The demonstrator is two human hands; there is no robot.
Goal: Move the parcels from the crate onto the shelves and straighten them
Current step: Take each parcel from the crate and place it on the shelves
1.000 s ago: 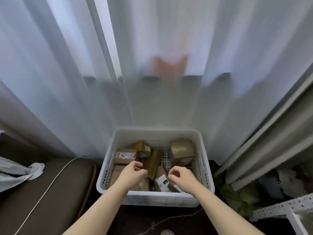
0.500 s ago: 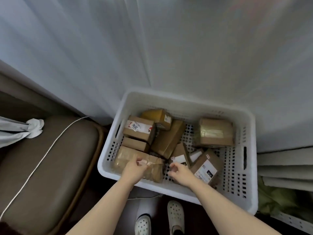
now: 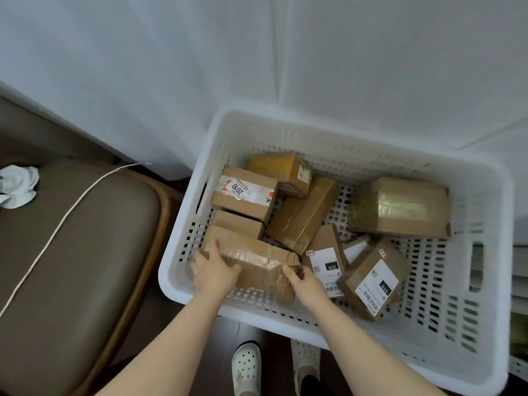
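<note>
A white perforated crate (image 3: 485,281) stands on the floor with several brown cardboard parcels inside. At its near left corner lies a long taped parcel (image 3: 257,261). My left hand (image 3: 213,271) grips that parcel's left end, thumb on top. My right hand (image 3: 304,282) holds its right end, fingers curled over the edge. Beside it lie a parcel with a "2010" label (image 3: 244,192), a yellowish parcel (image 3: 278,170), a long slanted parcel (image 3: 303,215), two "010" labelled parcels (image 3: 325,261) (image 3: 374,281) and a large taped parcel (image 3: 403,207) at the right.
A brown cushioned seat (image 3: 71,252) with a white cord (image 3: 57,232) across it stands left of the crate, a crumpled cloth (image 3: 18,185) at its far end. White curtains (image 3: 257,67) hang behind. My white clogs (image 3: 247,367) show below the crate.
The view has dropped and closed in on the crate. Both hands have gone from hovering over the parcels to taking hold of the long taped parcel at its two ends.
</note>
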